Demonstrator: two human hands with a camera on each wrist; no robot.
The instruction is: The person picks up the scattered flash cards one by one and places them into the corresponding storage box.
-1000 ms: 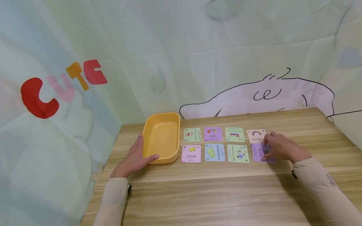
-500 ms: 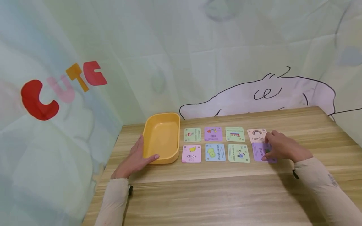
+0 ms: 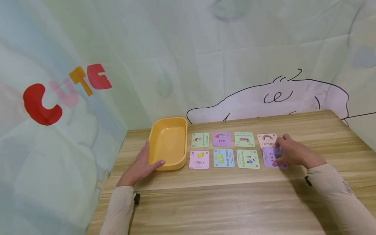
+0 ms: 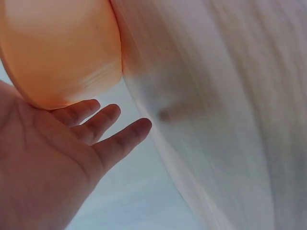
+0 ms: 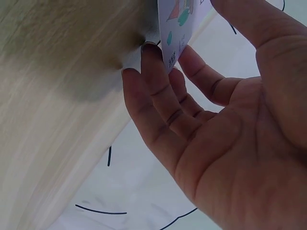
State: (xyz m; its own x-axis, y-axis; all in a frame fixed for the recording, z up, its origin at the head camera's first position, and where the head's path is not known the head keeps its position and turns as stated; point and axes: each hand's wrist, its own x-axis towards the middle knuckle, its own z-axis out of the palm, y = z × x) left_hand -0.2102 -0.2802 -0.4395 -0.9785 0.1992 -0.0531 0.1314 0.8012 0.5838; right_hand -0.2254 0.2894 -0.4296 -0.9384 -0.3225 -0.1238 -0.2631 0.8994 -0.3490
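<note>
My left hand (image 3: 140, 167) rests against the left side of a yellow tray (image 3: 168, 143). Its thumb lies over the near rim, and the straight fingers run along the outer wall. In the left wrist view those fingers touch the underside of the tray (image 4: 62, 52). On the right, my right hand (image 3: 293, 154) pinches the purple "park" card (image 3: 268, 158) by its right side, thumb at the near edge. That card overlaps the lower part of the pink "rainbow" card (image 3: 265, 138). In the right wrist view the card (image 5: 176, 33) stands edge-on between thumb and fingers.
Two rows of picture cards lie between tray and right hand. The "zoo" card (image 3: 221, 139) is in the back row; the "chick" card (image 3: 199, 160), "muskmelon" card (image 3: 224, 158) and "Teachers' Day" card (image 3: 248, 159) are in front. A printed curtain (image 3: 164, 65) hangs behind the wooden table (image 3: 211, 205).
The "park" card in my right hand has edged slightly upward in the head view, toward the "rainbow" card. My left hand and the tray have kept their places.
</note>
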